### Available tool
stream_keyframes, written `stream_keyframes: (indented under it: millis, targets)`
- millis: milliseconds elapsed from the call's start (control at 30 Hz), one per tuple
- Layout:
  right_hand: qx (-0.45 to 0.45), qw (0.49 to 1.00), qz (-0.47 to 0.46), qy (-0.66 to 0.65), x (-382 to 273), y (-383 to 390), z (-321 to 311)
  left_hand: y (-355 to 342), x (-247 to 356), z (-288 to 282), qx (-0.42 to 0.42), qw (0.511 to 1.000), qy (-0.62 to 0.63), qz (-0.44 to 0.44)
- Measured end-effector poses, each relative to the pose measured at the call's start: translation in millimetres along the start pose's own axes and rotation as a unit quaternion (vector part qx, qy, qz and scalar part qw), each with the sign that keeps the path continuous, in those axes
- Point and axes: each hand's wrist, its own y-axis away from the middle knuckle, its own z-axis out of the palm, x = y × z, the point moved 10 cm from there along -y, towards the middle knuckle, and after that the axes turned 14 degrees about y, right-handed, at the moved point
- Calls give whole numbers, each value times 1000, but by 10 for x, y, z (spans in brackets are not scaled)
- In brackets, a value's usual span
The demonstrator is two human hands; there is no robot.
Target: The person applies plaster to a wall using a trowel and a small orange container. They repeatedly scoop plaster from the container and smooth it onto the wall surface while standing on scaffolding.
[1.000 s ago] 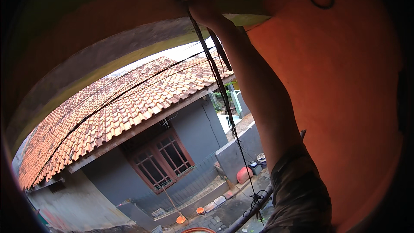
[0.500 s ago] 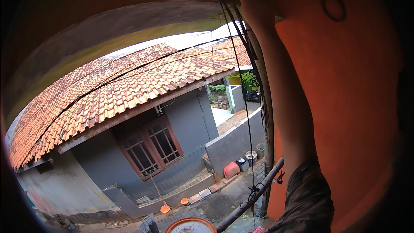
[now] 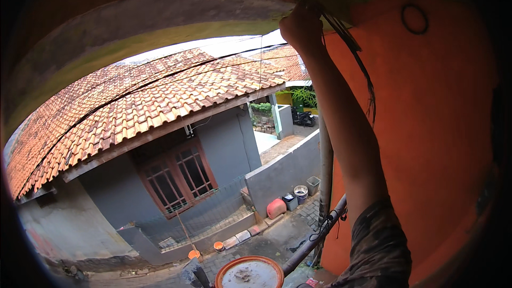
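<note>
My right arm (image 3: 349,122), in a dark patterned sleeve, reaches up from the lower right. At its end my right hand (image 3: 302,28) is closed high under the roof edge. A bundle of thin black cables (image 3: 349,42) comes down from the ceiling to this hand. Past the hand, the cables slant down to the right, and their loose lower part hangs against the orange wall (image 3: 426,144). Shade and my own fist partly hide the grip. My left hand is out of view.
Below me, an orange-rimmed bucket (image 3: 250,258) holds greyish-white matter. A slanting pole (image 3: 309,244) with tied cords crosses an upright pole (image 3: 326,170). Beyond lie a paved lane, a grey house (image 3: 229,133) with a tiled roof, and a red container (image 3: 276,208) beside several buckets.
My right hand has come lower and slightly left. The black cables, which hung down left of the forearm, now run to its right. The bucket shows more fully.
</note>
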Motion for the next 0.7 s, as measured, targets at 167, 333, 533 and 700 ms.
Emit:
stream_keyframes:
  millis: [167,333,533,700]
  targets:
    - [24,992,5,-122,-90,-165,-43,-5,-151,249,11,999,19,24]
    - [-49,974,-28,-220,-231,62,-285,-1,-176,346,25,999,-18,38]
    - [-11,969,1,-247,261,-395,-384,158,-2,471,-51,996,-18,77]
    - [85,987,-54,-128,381,-913,-19,266,216,509,-131,984,0,123]
